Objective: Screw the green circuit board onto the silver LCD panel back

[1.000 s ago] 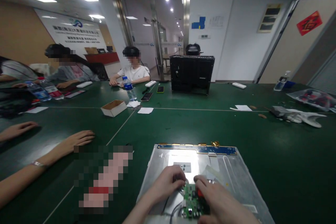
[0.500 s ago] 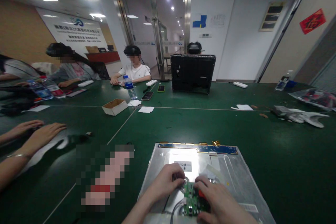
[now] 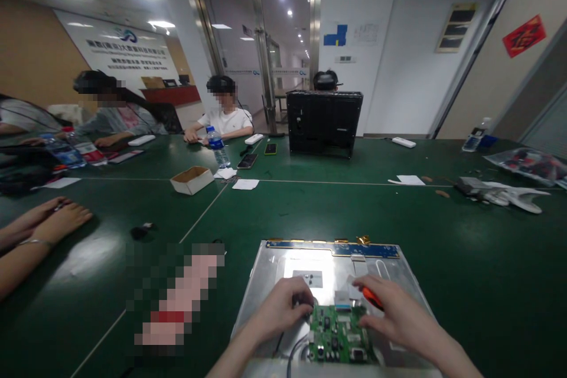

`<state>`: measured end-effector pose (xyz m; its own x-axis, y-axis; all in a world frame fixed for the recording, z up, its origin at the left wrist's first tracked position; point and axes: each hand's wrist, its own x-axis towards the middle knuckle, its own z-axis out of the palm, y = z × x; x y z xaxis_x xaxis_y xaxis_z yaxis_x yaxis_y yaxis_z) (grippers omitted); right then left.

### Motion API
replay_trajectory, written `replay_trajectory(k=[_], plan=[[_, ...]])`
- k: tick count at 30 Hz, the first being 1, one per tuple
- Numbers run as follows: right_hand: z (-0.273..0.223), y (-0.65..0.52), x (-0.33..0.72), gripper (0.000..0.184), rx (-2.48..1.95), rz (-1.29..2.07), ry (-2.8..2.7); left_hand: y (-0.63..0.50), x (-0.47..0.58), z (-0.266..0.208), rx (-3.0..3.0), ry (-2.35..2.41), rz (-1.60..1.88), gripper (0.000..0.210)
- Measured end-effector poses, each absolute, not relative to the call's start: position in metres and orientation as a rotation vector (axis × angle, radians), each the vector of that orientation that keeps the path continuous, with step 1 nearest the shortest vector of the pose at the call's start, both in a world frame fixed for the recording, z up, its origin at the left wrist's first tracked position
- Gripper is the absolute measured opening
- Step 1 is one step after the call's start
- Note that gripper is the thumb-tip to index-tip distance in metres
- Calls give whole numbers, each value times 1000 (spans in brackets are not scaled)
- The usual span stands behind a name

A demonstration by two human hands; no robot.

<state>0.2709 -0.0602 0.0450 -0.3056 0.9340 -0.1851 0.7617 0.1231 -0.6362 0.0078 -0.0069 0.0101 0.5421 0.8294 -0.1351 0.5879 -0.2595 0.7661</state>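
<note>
A green circuit board (image 3: 336, 333) lies on the back of a silver display panel (image 3: 272, 266) in front of me. My left hand (image 3: 290, 301) is closed, thumb and fingers pinched at the board's upper left corner. What exactly sits between those fingertips is hidden. In my right hand (image 3: 385, 307) is an orange-and-black screwdriver (image 3: 372, 298), of which only part of the handle shows. This hand hovers by the board's right side, thumb near its edge. A flat ribbon cable (image 3: 342, 301) meets the board's top edge, and a dark cable (image 3: 295, 354) runs along its left.
Past the panel's top strip lies the green table (image 3: 310, 212). An open small box (image 3: 192, 181), a bottle (image 3: 218, 147) and phones (image 3: 247, 161) stand farther off. A co-worker's hands (image 3: 66, 221) rest at left. A black monitor (image 3: 325, 124) stands opposite.
My right hand has moved right and up off the board with the screwdriver, uncovering most of the board. My left hand stays at the corner. The co-worker's hands have shifted left, off a white item.
</note>
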Motion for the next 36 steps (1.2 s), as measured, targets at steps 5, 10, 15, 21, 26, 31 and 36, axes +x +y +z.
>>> replay_trajectory(k=[5, 10, 15, 21, 26, 31, 36], plan=[[17, -71, 294, 81, -1768, 1078, -2135, -8, 7, 9, 1962, 1141, 395, 9], [4, -83, 294, 70, -1727, 1155, -2120, -7, 7, 7, 1950, 1146, 390, 8], [7, -79, 294, 61, -1662, 1134, -2114, -7, 7, 6, 1948, 1145, 392, 9], [13, -65, 292, 48, -1681, 967, -1916, -7, 8, 9, 1944, 1136, 386, 14], [34, -46, 266, 48, -1387, 1380, -1239, -7, 8, 13, 1927, 1117, 392, 14], [29, -17, 246, 54, -1141, 1454, -975, -8, 9, 16, 1918, 1103, 365, 12], [12, 0, 245, 48, -1170, 1405, -949, -6, 10, 14, 1964, 1123, 318, 10]])
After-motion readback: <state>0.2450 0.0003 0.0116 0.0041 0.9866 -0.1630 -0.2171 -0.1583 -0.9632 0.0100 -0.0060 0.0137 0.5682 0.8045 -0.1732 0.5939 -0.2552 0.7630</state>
